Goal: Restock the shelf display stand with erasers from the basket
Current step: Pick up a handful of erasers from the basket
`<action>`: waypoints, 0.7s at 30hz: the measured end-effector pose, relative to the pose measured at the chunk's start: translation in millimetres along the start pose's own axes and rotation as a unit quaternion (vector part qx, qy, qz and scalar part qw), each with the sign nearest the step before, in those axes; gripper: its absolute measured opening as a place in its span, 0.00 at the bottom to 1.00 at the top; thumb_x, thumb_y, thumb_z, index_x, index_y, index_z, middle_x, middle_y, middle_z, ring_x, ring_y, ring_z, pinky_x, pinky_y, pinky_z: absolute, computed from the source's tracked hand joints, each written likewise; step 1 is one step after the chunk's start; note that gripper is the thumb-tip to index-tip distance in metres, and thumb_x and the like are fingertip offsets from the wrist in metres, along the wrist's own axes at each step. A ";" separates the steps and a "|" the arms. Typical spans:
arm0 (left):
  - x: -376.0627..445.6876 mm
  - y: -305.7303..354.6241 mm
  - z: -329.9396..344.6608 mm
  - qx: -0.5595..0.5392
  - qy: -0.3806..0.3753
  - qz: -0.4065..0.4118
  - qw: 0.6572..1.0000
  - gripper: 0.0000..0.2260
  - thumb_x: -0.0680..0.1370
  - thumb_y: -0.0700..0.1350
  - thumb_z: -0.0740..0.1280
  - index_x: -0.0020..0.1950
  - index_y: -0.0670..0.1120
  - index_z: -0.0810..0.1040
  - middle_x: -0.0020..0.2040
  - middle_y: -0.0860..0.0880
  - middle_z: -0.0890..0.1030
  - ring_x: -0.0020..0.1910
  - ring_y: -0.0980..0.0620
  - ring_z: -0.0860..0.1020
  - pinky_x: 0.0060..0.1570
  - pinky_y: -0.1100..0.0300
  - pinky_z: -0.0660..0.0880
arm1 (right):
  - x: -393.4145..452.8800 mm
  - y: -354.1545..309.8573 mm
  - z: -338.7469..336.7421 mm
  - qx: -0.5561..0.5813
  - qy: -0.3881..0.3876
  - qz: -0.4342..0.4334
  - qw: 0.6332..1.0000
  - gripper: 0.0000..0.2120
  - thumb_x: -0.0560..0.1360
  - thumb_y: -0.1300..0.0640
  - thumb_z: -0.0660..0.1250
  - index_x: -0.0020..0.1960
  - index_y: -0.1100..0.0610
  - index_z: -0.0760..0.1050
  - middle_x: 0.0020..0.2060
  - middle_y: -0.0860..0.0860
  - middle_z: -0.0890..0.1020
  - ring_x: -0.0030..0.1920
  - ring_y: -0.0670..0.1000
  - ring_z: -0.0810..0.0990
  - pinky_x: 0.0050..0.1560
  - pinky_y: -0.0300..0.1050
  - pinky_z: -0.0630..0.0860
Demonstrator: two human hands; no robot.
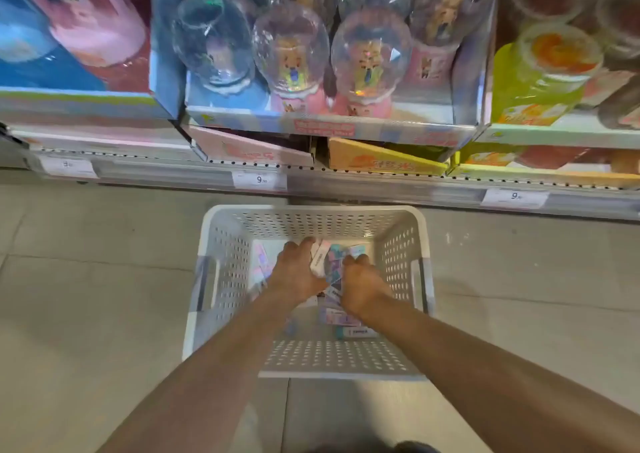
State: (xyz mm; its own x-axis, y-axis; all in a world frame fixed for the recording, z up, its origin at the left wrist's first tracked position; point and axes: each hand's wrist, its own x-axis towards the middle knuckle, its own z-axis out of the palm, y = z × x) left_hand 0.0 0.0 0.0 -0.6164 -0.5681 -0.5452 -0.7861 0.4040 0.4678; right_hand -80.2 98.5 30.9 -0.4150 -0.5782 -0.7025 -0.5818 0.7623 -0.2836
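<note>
Pastel erasers (330,262) held in both hands' (298,265) (362,284) curled grip inside basket (221,244).

A pale tiled floor (104,279) lies below the shelf (346,179); snow globes (291,50) in boxes stand on it.

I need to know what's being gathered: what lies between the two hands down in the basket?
In the head view, a bunched handful of erasers sits between the left hand and right hand, inside the basket.
</note>
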 end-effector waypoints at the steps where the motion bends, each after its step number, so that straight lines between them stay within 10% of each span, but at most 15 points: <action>1: 4.3 -0.2 3.8 0.010 0.004 0.000 1.000 0.39 0.65 0.49 0.76 0.71 0.48 0.62 0.58 0.39 0.70 0.58 0.42 0.72 0.57 0.51 0.73 | 4.2 1.2 5.8 -0.001 -0.003 0.024 1.000 0.33 0.72 0.63 0.66 0.72 0.60 0.54 0.65 0.60 0.64 0.65 0.60 0.69 0.63 0.52 0.73; 9: 18.9 -5.2 35.0 0.186 -0.020 0.075 0.979 0.44 0.65 0.58 0.74 0.74 0.58 0.53 0.72 0.44 0.56 0.70 0.43 0.58 0.61 0.45 0.69 | 14.1 28.3 39.4 0.079 0.037 0.038 0.996 0.55 0.57 0.57 0.80 0.74 0.51 0.48 0.69 0.60 0.57 0.62 0.61 0.72 0.58 0.50 0.76; 13: 19.3 -7.8 36.9 0.197 -0.048 0.099 0.974 0.44 0.64 0.58 0.74 0.74 0.55 0.55 0.72 0.44 0.55 0.69 0.42 0.58 0.62 0.48 0.67 | 18.2 26.5 52.4 0.027 0.048 -0.016 0.998 0.55 0.57 0.51 0.78 0.73 0.49 0.47 0.71 0.56 0.52 0.68 0.60 0.58 0.63 0.50 0.68; 21: 14.4 -15.8 39.3 0.143 -0.074 0.118 0.980 0.28 0.68 0.49 0.72 0.63 0.44 0.66 0.63 0.41 0.63 0.59 0.40 0.69 0.54 0.52 0.70 | 22.9 20.3 58.8 0.031 0.052 0.003 0.998 0.41 0.63 0.53 0.73 0.69 0.53 0.55 0.64 0.56 0.64 0.64 0.59 0.65 0.59 0.51 0.73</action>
State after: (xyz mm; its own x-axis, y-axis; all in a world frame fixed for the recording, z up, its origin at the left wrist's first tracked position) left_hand 1.7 13.6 -42.6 -0.7656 -0.3340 -0.5498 -0.5892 0.7072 0.3908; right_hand -60.4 117.9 -29.3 -0.4910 -0.5984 -0.6332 -0.5366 0.7803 -0.3213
